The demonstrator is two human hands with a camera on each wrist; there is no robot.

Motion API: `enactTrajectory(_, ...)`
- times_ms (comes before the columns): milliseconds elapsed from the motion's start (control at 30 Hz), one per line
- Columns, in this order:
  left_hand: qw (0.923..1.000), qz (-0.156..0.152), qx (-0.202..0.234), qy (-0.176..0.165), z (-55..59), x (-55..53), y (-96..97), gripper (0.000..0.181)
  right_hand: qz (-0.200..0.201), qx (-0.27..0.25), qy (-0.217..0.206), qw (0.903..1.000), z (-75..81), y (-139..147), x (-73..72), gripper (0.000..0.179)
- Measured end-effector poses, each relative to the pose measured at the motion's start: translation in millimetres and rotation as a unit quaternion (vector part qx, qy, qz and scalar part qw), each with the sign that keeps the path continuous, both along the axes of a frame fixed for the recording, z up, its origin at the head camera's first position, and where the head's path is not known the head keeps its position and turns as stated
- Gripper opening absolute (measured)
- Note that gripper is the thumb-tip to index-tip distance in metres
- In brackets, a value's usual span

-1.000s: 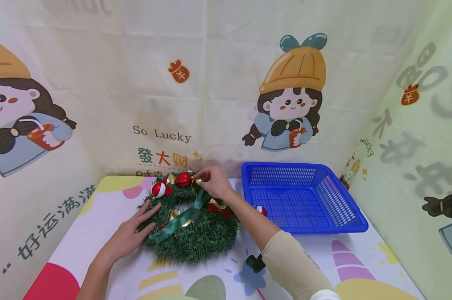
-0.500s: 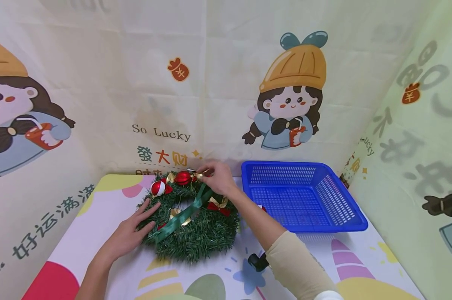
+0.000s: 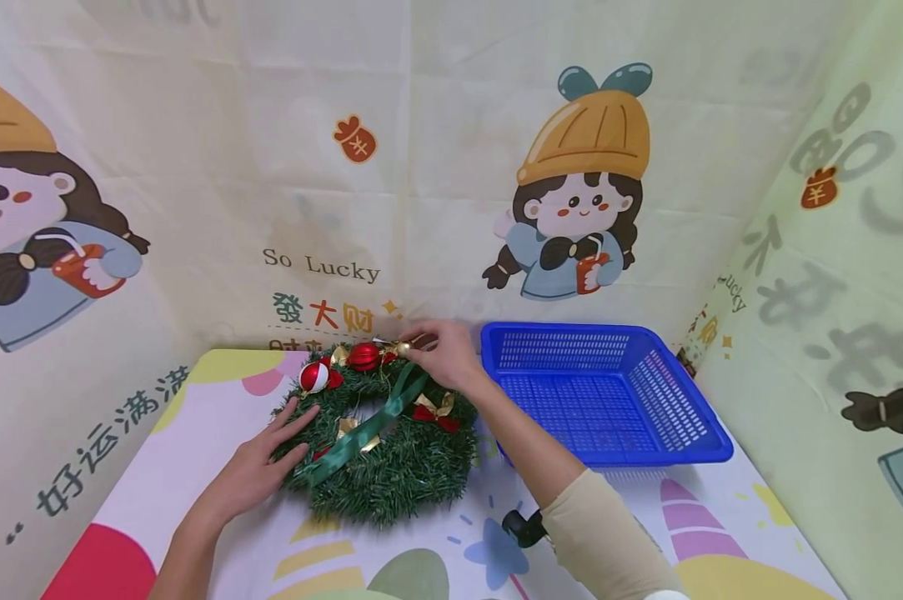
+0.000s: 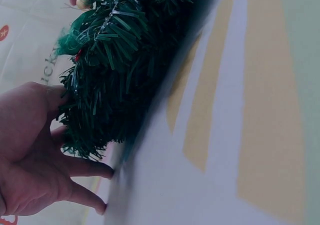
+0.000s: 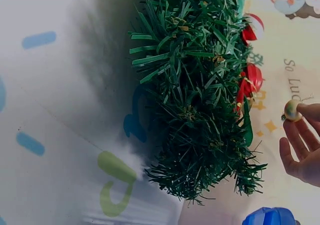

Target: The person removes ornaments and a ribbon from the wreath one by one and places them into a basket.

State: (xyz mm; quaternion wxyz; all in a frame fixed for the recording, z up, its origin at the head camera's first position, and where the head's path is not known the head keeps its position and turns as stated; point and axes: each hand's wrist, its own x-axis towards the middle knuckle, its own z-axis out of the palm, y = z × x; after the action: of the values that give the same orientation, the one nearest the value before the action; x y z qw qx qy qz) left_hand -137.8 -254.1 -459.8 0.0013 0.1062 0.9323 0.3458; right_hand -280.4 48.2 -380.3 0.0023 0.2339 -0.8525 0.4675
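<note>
A green Christmas wreath (image 3: 391, 483) lies on the table, with a green ribbon (image 3: 361, 437) crossing its middle. My left hand (image 3: 259, 462) rests at the wreath's left side, fingers spread; in the left wrist view two fingertips reach the tabletop. Over the wreath's far right part, my right hand (image 3: 447, 358) pinches a small gold ball ornament (image 5: 292, 111) between thumb and fingertips. Just left of it sit a ribbed red bauble (image 3: 364, 357) and a red-and-white bauble (image 3: 314, 377). A red-and-gold bow (image 3: 436, 412) is fixed on the right side, under my right wrist.
A blue plastic basket (image 3: 609, 454) stands on the table to the right of the wreath. A printed cloth wall (image 3: 451, 208) rises close behind both. Beside my right forearm is a small black device (image 3: 524, 527).
My right hand has shifted slightly right and away from me, still pinching the gold ball. A red-and-white bauble by the basket is now hidden behind my forearm. The left hand stays put.
</note>
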Motion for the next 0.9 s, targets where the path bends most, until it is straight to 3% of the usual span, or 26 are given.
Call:
enactTrajectory(367,1.0000,-0.002,0.002,0.005,-0.7,0.4,0.1,0.057,-0.004,-0.026,0.026,0.9993,4.4,19,15.5,0.019)
enactTrajectory(900,1.0000,0.002,0.001,0.004,-0.9,2.3,1.0,0.057,-0.040,-0.039,0.035,0.9978,1.7,47,35.2,0.016)
